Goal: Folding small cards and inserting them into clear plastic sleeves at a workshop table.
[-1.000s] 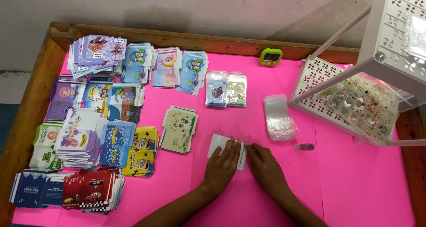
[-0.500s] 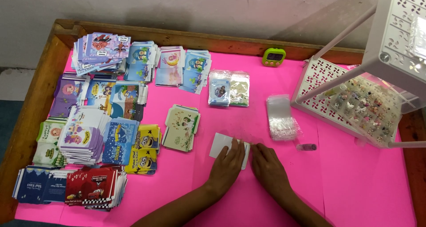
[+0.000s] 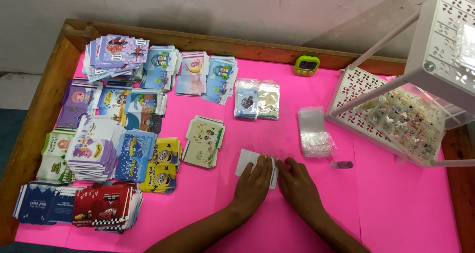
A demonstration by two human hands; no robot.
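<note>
The left hand (image 3: pixel 255 183) lies flat, fingers together and stretched, pressing on a small white card (image 3: pixel 247 162) on the pink bench (image 3: pixel 396 208). It grips nothing; the palm only covers the right part of the card, and the left corner shows beyond the fingertips. The right hand (image 3: pixel 297 186) lies flat just beside it, fingers a little spread, the fingertips near the card's right edge. I cannot tell if it touches the card or only the bench.

The card is thin and lies on a smooth sheet, so it could slide under the palm if 1 hand pushes harder than the other, and a fold or a crease could then come out crooked. The pink sheet itself may also wrinkle under the pressure.

Just beyond the right hand, a little to its right, lies a small pink-capped tube (image 3: pixel 342 164) on its side; a sweep of the hand could send it rolling. Beyond it, a stack of clear sleeves (image 3: pixel 314 132) looks loose and slippery, easy to scatter. Farther right, a white perforated rack (image 3: pixel 435 60) leans over a tray of small trinkets (image 3: pixel 405 122); a raised elbow could knock it.

To the left of the left hand, a pile of cream picture cards (image 3: pixel 204 141) sits near, and many coloured card stacks (image 3: pixel 104 149) lie farther left, some already fanned and ready to slip.
</note>
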